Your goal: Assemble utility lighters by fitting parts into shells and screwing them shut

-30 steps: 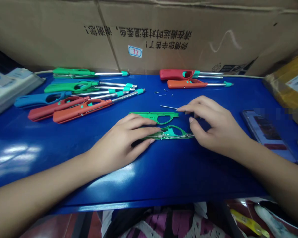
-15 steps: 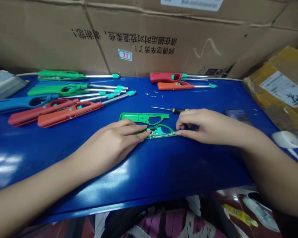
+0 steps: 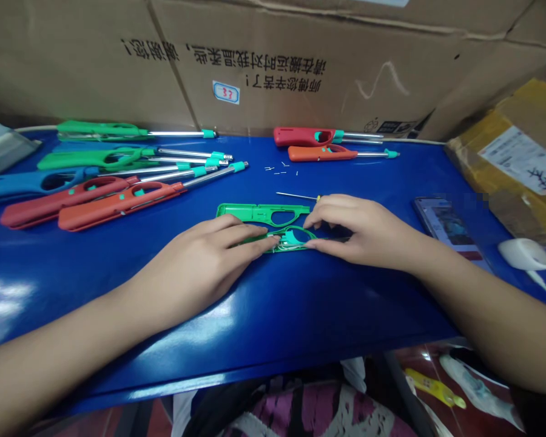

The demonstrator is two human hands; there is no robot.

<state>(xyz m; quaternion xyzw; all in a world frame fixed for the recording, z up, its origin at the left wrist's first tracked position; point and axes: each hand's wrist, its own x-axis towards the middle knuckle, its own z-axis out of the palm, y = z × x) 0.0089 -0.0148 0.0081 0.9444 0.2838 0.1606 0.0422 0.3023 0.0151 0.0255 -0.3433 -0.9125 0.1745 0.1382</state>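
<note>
An open green lighter half (image 3: 292,238) with a teal trigger and thin white wires lies on the blue table (image 3: 300,303). My left hand (image 3: 209,258) rests flat on its rear end, fingers stretched out, pressing it down. My right hand (image 3: 364,233) pinches its front part between thumb and index finger, beside the trigger. The matching green shell cover (image 3: 261,213) lies just behind, touching neither hand. A thin screwdriver (image 3: 295,196) pokes out from behind my right hand, its handle mostly hidden. Tiny screws (image 3: 279,170) are scattered further back.
Several assembled long-nosed lighters (image 3: 118,200) in green, blue, red and orange lie at the left; a red one (image 3: 318,136) and an orange one (image 3: 337,153) at the back. Cardboard boxes (image 3: 255,60) wall the rear. A phone (image 3: 450,224), white mouse (image 3: 525,254) and taped box (image 3: 519,164) sit right.
My right hand has slid left along the open lighter half to the trigger area and now covers the screwdriver handle. My left hand has stayed pressed on the rear end.
</note>
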